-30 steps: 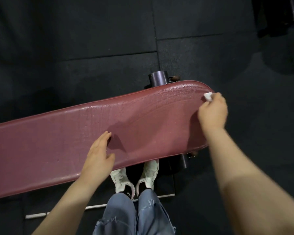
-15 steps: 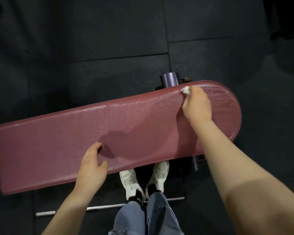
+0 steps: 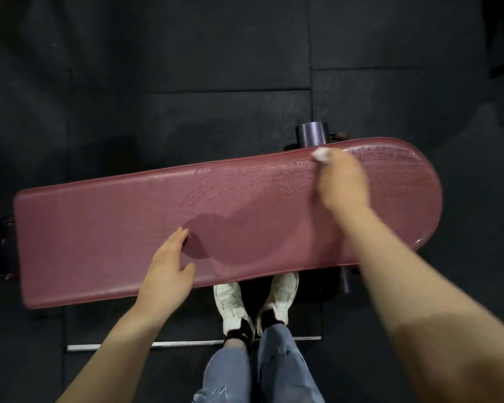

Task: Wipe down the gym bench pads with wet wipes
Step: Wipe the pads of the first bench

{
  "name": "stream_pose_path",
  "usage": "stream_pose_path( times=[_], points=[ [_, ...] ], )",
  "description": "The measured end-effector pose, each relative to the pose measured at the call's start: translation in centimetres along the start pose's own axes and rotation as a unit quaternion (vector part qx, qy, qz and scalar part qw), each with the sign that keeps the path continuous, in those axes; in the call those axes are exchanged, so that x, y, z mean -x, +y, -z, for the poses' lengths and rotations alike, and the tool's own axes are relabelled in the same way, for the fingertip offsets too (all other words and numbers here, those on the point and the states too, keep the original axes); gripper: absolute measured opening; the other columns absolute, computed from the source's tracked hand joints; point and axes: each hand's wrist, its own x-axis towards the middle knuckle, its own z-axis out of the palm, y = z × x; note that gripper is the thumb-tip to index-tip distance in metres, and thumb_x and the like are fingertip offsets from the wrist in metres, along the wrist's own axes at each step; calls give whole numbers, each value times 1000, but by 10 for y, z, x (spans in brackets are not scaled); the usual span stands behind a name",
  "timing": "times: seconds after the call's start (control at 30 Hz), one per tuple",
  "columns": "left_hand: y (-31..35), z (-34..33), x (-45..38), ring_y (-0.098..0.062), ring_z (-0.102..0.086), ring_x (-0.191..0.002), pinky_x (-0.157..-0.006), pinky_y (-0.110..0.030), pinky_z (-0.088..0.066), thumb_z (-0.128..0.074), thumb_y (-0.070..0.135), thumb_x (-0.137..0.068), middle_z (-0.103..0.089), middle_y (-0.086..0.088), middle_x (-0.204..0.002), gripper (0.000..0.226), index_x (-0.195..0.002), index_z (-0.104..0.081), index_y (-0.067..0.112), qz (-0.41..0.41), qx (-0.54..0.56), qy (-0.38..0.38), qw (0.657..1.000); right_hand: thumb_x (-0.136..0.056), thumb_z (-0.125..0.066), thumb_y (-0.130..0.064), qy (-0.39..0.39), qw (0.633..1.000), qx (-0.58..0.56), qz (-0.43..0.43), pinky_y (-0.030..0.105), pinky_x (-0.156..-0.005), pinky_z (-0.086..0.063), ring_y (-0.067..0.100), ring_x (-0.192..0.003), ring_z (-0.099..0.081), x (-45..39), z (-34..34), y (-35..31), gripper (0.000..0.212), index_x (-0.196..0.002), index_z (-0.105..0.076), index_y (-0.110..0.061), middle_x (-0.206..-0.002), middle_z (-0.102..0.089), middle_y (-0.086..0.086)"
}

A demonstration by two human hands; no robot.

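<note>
Maroon, grainy vinyl covers the long gym bench pad (image 3: pixel 245 216), which runs across the view from a squared left end to a rounded right end, standing over a black rubber-tiled floor (image 3: pixel 186 82). The person's right hand (image 3: pixel 342 181) lies on the far edge of the pad, near the rounded end, its fingers curled shut around a small crumpled white wet wipe (image 3: pixel 321 155) that pokes out past the knuckles and presses against the pad's piped rim. Around and to the right of that hand the vinyl shines with wet streaks, while the left half looks dull. The left hand (image 3: pixel 169 271) rests flat on the near edge of the pad, about midway along it, fingers spread and relaxed, holding nothing; its shadow falls on the pad just beyond it. A dark cylindrical metal post (image 3: pixel 312 137) shows behind the pad's far edge, just beside the wipe. Below the near edge stand a pair of white sneakers (image 3: pixel 256 301) and blue, frayed jeans (image 3: pixel 259 370), with a thin pale metal bar (image 3: pixel 146 344) lying on the floor to their left.
</note>
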Motion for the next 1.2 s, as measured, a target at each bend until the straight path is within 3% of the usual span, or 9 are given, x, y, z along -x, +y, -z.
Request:
stream_pose_path(
  times=[0.17,0.27,0.37,0.57,0.73,0.87,1.0,1.07,1.2],
  points=[
    [6,-6,1,-9,-24,-147,-115,-22,-16,-54,2,-91,-28,7,-160,69,-153,-32,22,-21,-6,-10,1000,-84,-46,-4,123,959,-28,-256,36,-86,-42,39,-98,-59,28,11,31,26,-105,-62,-4,-104,-64,20],
    [7,-8,4,-13,-27,-146,-115,-24,-17,-55,1,-90,-31,2,-160,68,-152,-35,18,-17,-18,6,1000,-83,-51,-5,-27,997,-61,42,20,-77,-41,29,-95,-64,64,-48,-83,28,-102,-70,-14,-97,-69,6],
    [2,-4,1,-21,-37,-141,-118,-40,-29,-58,-1,-86,-37,-3,-156,68,-150,-40,16,10,-5,34,999,-88,-47,-18,-282,885,3,370,37,-82,-46,32,-97,-62,98,-74,-142,30,-109,-68,-13,-105,-67,11],
    [0,-19,7,-16,-23,-148,-119,-30,-17,-62,9,-91,-26,0,-162,68,-153,-36,15,-18,-76,26,997,-80,-51,-5,-32,997,-6,70,21,-91,-43,27,-103,-64,37,7,39,40,-109,-72,-22,-110,-71,7],
    [22,-52,20,-16,-26,-147,-120,-33,-19,-64,10,-90,-30,2,-160,66,-151,-39,14,-79,-79,13,994,-84,-42,-11,125,957,-18,-263,39,-92,-45,41,-101,-59,34,63,143,33,-110,-63,-2,-109,-64,25],
    [23,-63,27,-16,-28,-146,-117,-25,-18,-60,4,-90,-31,-4,-159,65,-151,-37,10,-17,-30,57,998,-82,-52,-2,0,998,-58,-2,13,-85,-37,22,-97,-61,71,-24,-5,35,-111,-68,-10,-108,-67,8],
    [8,-61,38,-26,-40,-140,-119,-46,-30,-57,-3,-87,-41,-10,-153,63,-147,-44,10,47,23,89,995,-94,-47,-15,-293,880,6,374,36,-88,-47,27,-106,-60,130,-71,-107,27,-115,-65,-16,-112,-65,7],
    [1,-60,44,-23,-34,-144,-121,-42,-25,-56,-1,-87,-36,-8,-157,64,-149,-41,9,71,-9,89,993,-92,-48,-13,-241,908,-37,341,37,-92,-47,29,-107,-60,111,-57,-76,31,-117,-66,-19,-114,-66,8],
    [8,-71,48,-19,-24,-148,-119,-29,-17,-58,1,-89,-27,-5,-161,65,-150,-38,8,50,-40,83,995,-87,-54,-6,-62,996,1,61,20,-94,-41,26,-107,-63,60,17,80,34,-112,-71,-22,-115,-70,6]
  ],
)
